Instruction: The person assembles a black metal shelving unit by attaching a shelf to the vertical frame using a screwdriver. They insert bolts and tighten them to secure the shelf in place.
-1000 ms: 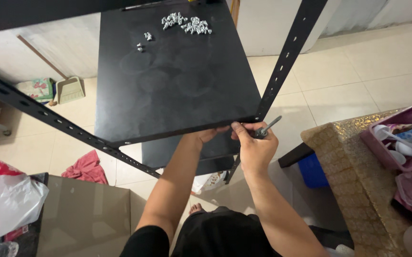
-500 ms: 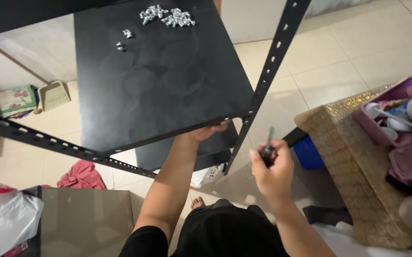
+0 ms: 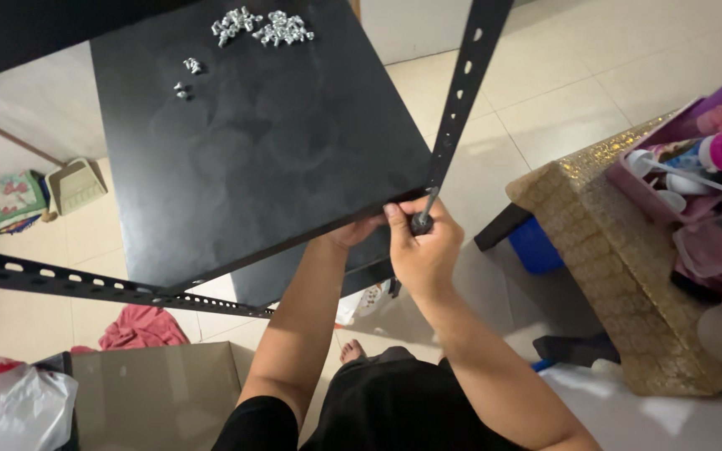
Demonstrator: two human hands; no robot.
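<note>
A black shelf board [image 3: 277, 159] carries small silver bolts [image 3: 262, 25] near its far edge.

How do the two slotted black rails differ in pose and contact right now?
The upright rail runs steeply up the frame at the shelf board's right corner; the lower-left rail lies nearly level below the board's front edge. The right hand holds a screwdriver at the foot of the upright rail; no hand touches the lower-left rail. Both are black metal strips with a row of holes.

Bare forearms, short black sleeve on the left arm, black clothing, bare foot.
</note>
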